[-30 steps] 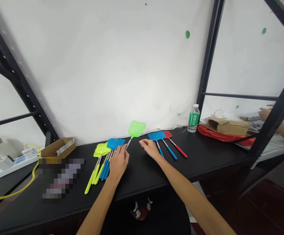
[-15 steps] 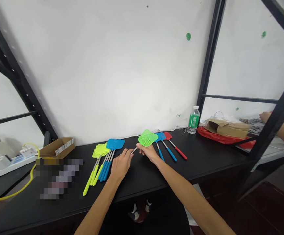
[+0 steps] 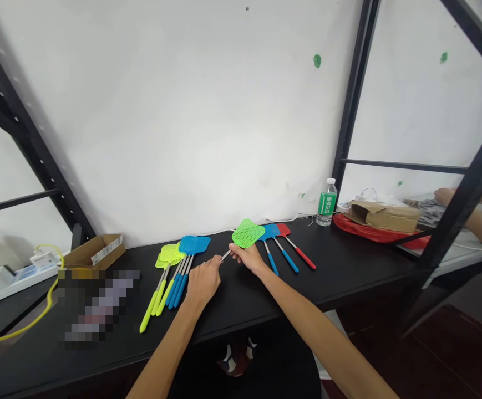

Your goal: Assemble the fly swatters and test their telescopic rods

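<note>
Both forearms point(image 3: 307, 317) extend over the front edge of the surface point(image 3: 361, 266). Left hand point(image 3: 204, 281) curled tight; right hand point(image 3: 248, 259) pinching nearby.

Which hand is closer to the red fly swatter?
Right. The right hand holds the green fly swatter near its head, left of the red fly swatter; the left hand is farther left.
</note>
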`<state>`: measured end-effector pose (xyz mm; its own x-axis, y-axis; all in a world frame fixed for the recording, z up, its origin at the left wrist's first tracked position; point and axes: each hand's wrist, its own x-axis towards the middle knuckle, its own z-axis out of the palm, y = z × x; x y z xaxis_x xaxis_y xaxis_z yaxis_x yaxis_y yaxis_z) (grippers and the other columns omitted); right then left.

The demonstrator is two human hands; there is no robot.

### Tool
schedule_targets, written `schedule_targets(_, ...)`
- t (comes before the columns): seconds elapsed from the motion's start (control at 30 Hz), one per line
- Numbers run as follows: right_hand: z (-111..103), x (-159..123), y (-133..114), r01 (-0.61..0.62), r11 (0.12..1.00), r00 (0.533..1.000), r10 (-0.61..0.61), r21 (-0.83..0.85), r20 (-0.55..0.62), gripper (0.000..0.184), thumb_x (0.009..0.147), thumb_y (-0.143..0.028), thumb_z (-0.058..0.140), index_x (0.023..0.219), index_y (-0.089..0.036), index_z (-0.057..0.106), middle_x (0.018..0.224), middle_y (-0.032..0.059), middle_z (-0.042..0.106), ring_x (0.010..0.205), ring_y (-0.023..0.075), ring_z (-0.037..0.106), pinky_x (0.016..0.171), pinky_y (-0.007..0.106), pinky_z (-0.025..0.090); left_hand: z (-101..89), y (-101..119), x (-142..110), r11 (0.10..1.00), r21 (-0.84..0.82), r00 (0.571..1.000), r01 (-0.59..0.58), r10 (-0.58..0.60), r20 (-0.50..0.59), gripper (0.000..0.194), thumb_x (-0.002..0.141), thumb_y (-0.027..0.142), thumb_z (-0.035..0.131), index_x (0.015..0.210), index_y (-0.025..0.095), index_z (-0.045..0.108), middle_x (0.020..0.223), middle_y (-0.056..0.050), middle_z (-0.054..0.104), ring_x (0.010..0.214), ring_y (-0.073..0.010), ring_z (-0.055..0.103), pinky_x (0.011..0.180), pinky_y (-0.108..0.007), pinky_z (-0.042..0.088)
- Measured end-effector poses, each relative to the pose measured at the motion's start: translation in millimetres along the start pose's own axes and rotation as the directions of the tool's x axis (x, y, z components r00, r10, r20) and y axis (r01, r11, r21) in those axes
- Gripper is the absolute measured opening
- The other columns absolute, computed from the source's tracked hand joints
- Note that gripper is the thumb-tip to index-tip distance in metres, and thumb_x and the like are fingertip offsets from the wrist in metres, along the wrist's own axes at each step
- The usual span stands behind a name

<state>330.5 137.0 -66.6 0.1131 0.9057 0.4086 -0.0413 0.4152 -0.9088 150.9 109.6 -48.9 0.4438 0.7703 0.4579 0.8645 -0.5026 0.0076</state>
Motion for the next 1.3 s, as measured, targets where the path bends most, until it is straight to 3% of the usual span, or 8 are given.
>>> schedule_targets(0.17, -1, 1, 1, -0.001, 0.999, 1.0, 0.002, 0.034, -0.031, 0.039, 0.076, -0.055, 0.069, 0.079, -0.016, 0.063, 0.07, 0.0042, 0.065, 0.057, 0.0147, 0.063, 0.043, 0.021, 0.043, -3.7, 1, -1, 1.0, -0.026, 0.998, -0.006, 0.004, -0.063, 0.037, 0.102, 0.036, 0.029, 0.116, 0.023, 0.061, 0.101, -0.008, 0.073, 0.084, -0.0197, 0.069, 0.063, -0.026, 0.04)
schedule_targets(0.4, -4, 4, 1, -0.021, 0.997, 0.997, 0.027, 0.078, -0.073, 0.043, 0.073, -0.056, 0.071, 0.081, -0.015, 0.064, 0.068, 0.0038, 0.067, 0.057, 0.0157, 0.066, 0.045, 0.022, 0.046, -5.2, 1, -1, 0.999, -0.033, 0.992, -0.019, 0.015, -0.124, 0.035, 0.101, 0.037, 0.033, 0.115, 0.024, 0.062, 0.11, -0.006, 0.072, 0.087, -0.0194, 0.068, 0.064, -0.027, 0.04)
schedule_targets(0.63, -6, 6, 0, -0.048, 0.991, 0.99, 0.064, 0.123, -0.129, 0.046, 0.069, -0.058, 0.074, 0.08, -0.015, 0.064, 0.069, 0.005, 0.068, 0.059, 0.0178, 0.069, 0.047, 0.023, 0.05, -8.2, -1, -2, 0.999, -0.042, 0.979, -0.033, 0.024, -0.204, 0.032, 0.1, 0.038, 0.036, 0.105, 0.023, 0.064, 0.104, -0.006, 0.071, 0.091, -0.0212, 0.063, 0.068, -0.03, 0.04)
schedule_targets(0.97, -13, 9, -6, -0.037, 0.985, 0.977, 0.071, 0.166, -0.202, 0.046, 0.066, -0.057, 0.076, 0.079, -0.016, 0.062, 0.066, 0.0036, 0.066, 0.06, 0.0184, 0.069, 0.047, 0.022, 0.05, -6.0, -6, 1, 0.999, -0.024, 0.978, 0.028, -0.033, -0.207, 0.035, 0.1, 0.035, 0.035, 0.101, 0.024, 0.068, 0.094, -0.007, 0.072, 0.09, -0.0237, 0.063, 0.075, -0.033, 0.04)
schedule_targets(1.3, -21, 14, -6, -0.042, 0.98, 0.942, 0.103, 0.193, -0.32, 0.046, 0.065, -0.058, 0.076, 0.077, -0.015, 0.064, 0.066, 0.005, 0.067, 0.058, 0.0184, 0.069, 0.047, 0.024, 0.05, -11.9, -14, 1, 0.997, -0.049, 0.96, 0.057, -0.068, -0.27, 0.025, 0.096, 0.037, 0.045, 0.098, 0.023, 0.066, 0.098, -0.007, 0.07, 0.094, -0.0256, 0.059, 0.085, -0.036, 0.04)
